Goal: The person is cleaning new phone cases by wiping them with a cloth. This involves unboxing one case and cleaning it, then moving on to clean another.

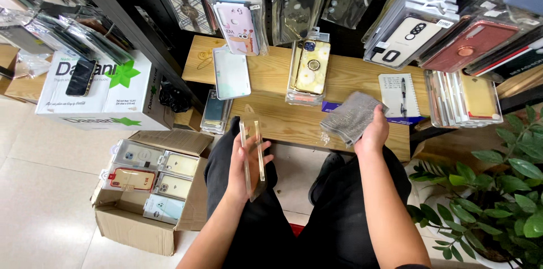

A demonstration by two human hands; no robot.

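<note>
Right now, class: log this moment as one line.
left hand: holds clear case | right hand: holds grey cloth | bench: ahead

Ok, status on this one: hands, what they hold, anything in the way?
Left hand grips clear case edge-up over lap. Right hand holds grey cloth at bench edge. Nothing between them.
</note>
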